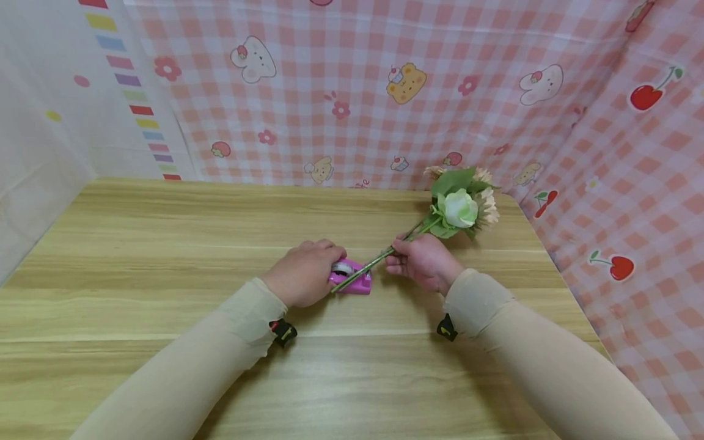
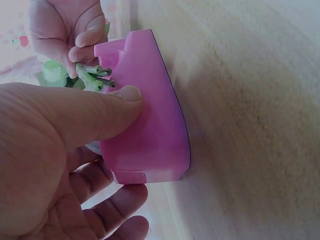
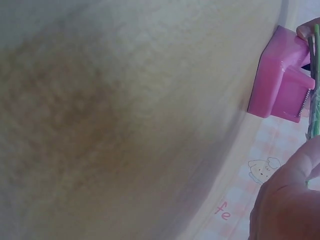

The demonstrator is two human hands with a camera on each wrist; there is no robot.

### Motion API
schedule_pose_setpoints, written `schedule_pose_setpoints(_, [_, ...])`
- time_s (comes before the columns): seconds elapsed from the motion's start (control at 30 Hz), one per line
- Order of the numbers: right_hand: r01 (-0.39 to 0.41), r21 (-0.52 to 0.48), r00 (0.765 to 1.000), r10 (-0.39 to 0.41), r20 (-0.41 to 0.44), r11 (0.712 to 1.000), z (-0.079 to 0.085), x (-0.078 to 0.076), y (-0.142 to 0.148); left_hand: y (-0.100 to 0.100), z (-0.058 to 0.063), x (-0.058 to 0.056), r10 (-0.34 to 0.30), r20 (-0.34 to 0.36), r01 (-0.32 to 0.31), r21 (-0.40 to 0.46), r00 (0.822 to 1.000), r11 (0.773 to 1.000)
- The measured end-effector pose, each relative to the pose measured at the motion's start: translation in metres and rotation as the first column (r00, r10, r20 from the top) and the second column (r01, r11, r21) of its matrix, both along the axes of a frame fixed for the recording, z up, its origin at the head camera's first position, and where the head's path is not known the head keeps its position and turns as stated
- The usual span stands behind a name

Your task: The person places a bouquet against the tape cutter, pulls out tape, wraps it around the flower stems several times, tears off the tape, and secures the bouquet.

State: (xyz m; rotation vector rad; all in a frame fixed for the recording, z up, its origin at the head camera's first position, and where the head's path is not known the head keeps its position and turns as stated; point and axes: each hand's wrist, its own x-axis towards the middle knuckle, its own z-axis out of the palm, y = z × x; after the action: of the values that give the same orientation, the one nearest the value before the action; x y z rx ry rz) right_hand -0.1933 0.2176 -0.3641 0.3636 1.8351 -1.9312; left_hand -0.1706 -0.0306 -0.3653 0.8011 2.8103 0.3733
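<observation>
On the table, a pink tape dispenser (image 1: pixel 362 285) holds a pale tape roll (image 1: pixel 342 267). My left hand (image 1: pixel 305 273) grips the dispenser from its left, its thumb (image 2: pixel 112 107) along the side in the left wrist view. Between thumb and fingers, my right hand (image 1: pixel 425 260) pinches a bunch of green stems (image 1: pixel 357 275), which slants over the dispenser. The cut stem ends (image 2: pixel 97 80) lie close by the left thumb. A pale green rose (image 1: pixel 459 209) with leaves and peach blossoms tops the bunch. The serrated cutter (image 3: pixel 304 103) faces the stems in the right wrist view.
The wood-grain table (image 1: pixel 165 263) meets a pink checked cloth (image 1: pixel 308 128) at the back and another cloth (image 1: pixel 632 201) with cherries on the right. A white cloth (image 1: pixel 38 134) hangs on the left. The blossoms stand near the back right corner.
</observation>
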Motion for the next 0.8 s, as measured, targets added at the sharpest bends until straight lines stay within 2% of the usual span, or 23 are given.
schedule_pose_setpoints(0.27, [-0.017,-0.105,1.000,0.019,0.015,0.994,0.0007,-0.0020,0.0016,0.0004,0.0007,0.0002,0.003,0.000,-0.003,-0.003,1.000,1.000])
schedule_pose_setpoints(0.5, [0.001,-0.170,0.999,0.006,0.041,0.985,0.0037,-0.0037,0.0012,0.0005,0.0012,0.0006,0.004,0.002,-0.004,-0.003,1.000,1.000])
schedule_pose_setpoints(0.8, [0.043,-0.140,0.999,-0.038,0.037,0.989,0.0037,-0.0058,-0.0057,0.0005,0.0015,0.0008,0.001,0.002,-0.001,-0.003,1.000,1.000])
